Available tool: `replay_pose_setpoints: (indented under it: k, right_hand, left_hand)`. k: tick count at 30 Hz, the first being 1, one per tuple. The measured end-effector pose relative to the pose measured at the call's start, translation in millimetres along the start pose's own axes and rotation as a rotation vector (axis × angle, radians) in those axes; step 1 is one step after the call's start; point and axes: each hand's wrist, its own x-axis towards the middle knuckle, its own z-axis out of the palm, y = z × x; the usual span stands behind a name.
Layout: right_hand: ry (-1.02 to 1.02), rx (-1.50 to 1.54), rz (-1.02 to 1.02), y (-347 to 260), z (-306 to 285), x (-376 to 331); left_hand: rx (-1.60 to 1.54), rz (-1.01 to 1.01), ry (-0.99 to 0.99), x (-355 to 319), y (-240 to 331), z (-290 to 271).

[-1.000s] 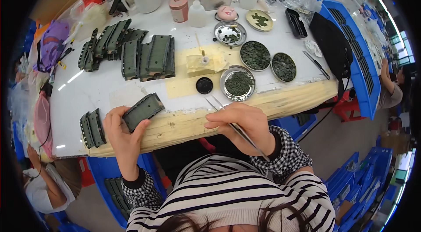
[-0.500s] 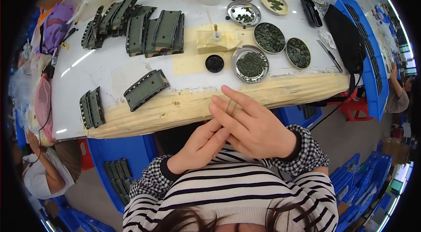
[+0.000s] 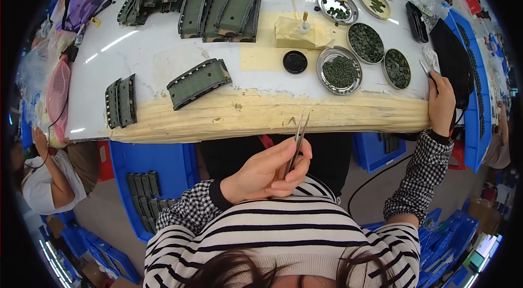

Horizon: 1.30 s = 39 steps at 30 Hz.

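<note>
My left hand (image 3: 269, 171) is closed around a pair of metal tweezers (image 3: 298, 138), whose tips point up and away from me, slightly apart. At the right end of the table, my right hand (image 3: 441, 104) has its fingers closed on a slim tool (image 3: 425, 67) with a metal tip and dark handle. Part of that tool is hidden under the fingers. Between the hands and further back stand a metal dish of small green pieces (image 3: 341, 71), a round tin of dark green pieces (image 3: 365, 43) and a smaller tin of similar pieces (image 3: 397, 68).
Green curved ribbed parts lie at the front left (image 3: 199, 83) and in a stack behind (image 3: 234, 13). A yellow taped block (image 3: 298, 34) holds a small bottle beside a black lid (image 3: 295, 62). Padding (image 3: 245, 116) covers the front edge. A black bag (image 3: 452, 62) lies far right.
My hands have parted. The right has moved out to the slim tool at the right and closed on it; the left stays in front of me with the tweezers. The view has shifted.
</note>
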Motion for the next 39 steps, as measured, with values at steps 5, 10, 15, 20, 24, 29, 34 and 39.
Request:
replay_pose_setpoints:
  k: [5, 10, 15, 20, 24, 29, 34, 39]
  right_hand:
    - [0.261, 0.048, -0.087, 6.4, 3.8, -6.5]
    - [0.109, 0.388, -0.175, -118.3, -42.1, -43.3]
    - [-0.174, 0.463, -0.367, -177.1, -35.8, -72.4]
    - [-0.084, 0.432, -0.496, -195.0, -9.4, -75.0]
    - [-0.108, 0.391, -0.52, -201.2, -8.3, -71.5]
    - [-0.107, 0.396, -0.51, -203.2, -6.9, -72.4]
    - [-0.136, 0.419, -0.454, -205.2, -8.2, -69.8]
    - [-0.155, 0.501, -0.438, -201.6, -7.5, -71.5]
  left_hand:
    - [0.049, 0.005, 0.005, 11.9, -8.1, -0.1]
    - [0.037, 0.012, 0.079, 15.3, -10.2, 3.9]
    - [-0.153, -0.061, -0.159, 16.8, -14.0, -14.3]
    - [-0.274, -0.035, -0.187, 15.3, -16.9, -19.4]
    - [-0.275, -0.026, -0.147, 12.7, -18.1, -18.7]
    - [-0.253, -0.025, -0.081, 11.5, -18.6, -16.2]
    - [-0.193, -0.026, -0.031, 9.6, -17.8, -14.4]
    - [-0.199, -0.015, -0.045, 9.0, -17.1, -13.8]
